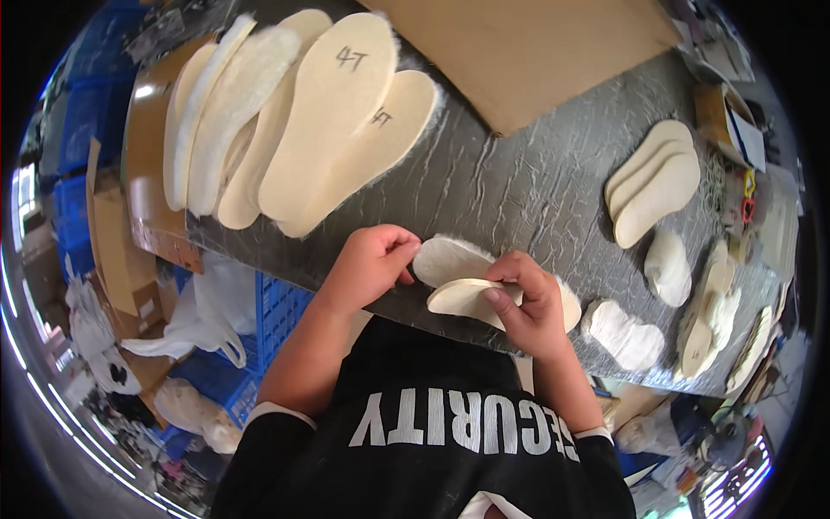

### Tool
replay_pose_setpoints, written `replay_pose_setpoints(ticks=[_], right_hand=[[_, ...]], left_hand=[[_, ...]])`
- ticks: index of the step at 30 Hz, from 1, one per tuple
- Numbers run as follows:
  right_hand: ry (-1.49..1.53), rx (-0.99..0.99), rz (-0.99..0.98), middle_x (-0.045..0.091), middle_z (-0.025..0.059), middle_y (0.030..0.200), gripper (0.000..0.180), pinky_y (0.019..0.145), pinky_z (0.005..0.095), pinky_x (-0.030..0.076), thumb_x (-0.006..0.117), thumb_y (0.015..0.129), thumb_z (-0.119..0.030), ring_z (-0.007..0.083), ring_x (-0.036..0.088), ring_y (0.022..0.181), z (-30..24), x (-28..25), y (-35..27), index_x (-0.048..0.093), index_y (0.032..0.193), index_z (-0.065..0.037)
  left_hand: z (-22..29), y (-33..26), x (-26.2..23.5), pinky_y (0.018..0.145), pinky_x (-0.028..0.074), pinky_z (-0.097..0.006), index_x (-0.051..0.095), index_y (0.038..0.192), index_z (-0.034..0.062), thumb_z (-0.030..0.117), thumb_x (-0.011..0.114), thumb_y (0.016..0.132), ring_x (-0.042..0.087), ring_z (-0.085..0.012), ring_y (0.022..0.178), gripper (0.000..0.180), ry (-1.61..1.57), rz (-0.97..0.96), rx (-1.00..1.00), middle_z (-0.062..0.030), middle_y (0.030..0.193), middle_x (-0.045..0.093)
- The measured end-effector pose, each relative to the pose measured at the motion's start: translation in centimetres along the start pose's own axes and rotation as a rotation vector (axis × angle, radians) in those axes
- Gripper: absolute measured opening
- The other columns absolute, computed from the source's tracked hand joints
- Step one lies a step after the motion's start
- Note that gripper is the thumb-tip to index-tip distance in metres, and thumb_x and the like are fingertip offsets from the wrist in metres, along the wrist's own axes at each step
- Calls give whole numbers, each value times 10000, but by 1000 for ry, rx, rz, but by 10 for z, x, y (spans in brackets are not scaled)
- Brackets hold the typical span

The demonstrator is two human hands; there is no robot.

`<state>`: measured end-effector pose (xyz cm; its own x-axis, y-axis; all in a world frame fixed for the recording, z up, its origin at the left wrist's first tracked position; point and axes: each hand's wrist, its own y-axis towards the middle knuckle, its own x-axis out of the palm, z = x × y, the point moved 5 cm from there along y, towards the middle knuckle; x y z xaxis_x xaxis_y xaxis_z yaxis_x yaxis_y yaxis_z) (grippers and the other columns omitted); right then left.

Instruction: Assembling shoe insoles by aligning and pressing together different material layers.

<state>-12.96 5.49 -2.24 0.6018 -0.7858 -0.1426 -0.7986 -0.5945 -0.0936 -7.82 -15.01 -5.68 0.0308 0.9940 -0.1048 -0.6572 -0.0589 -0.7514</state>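
Observation:
Between my hands, at the near edge of the dark table, are small cream insoles. One, a fleecy insole (451,257), lies with its white pile facing up. In front of it, a second insole (464,297) is tilted and shows its smooth side and thin edge. My right hand (529,303) pinches this second one between thumb and fingers. The thumb and forefinger of my left hand (373,266) are closed at the left tip of the fleecy insole; its other fingers are curled in.
Large fleece-backed insoles (333,130) with handwritten marks fan out at the far left. A brown cardboard sheet (527,52) covers the far middle. Small insoles (659,186) overlap at the right, near white fluffy pieces (624,335). A blue crate (281,316) stands below the table's left edge.

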Motion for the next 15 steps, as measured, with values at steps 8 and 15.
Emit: replay_pose_setpoints(ticks=[8, 15], right_hand=[[-43, 91, 49, 584, 80, 806, 109, 690, 291, 461, 685, 812, -27, 200, 572, 739, 8, 5, 3, 603, 883, -21], [-11, 126, 97, 584, 50, 840, 102, 718, 282, 468, 675, 833, -33, 155, 572, 760, 18, 3, 6, 595, 895, -27]], left_hand=[[-1, 8, -2, 563, 442, -223, 645, 882, -13, 106, 604, 893, 567, -77, 616, 127, -54, -132, 102, -8, 721, 616], [20, 8, 1, 609, 430, -216, 652, 885, -20, 85, 603, 894, 533, -50, 683, 117, -54, -199, 256, 0, 739, 626]])
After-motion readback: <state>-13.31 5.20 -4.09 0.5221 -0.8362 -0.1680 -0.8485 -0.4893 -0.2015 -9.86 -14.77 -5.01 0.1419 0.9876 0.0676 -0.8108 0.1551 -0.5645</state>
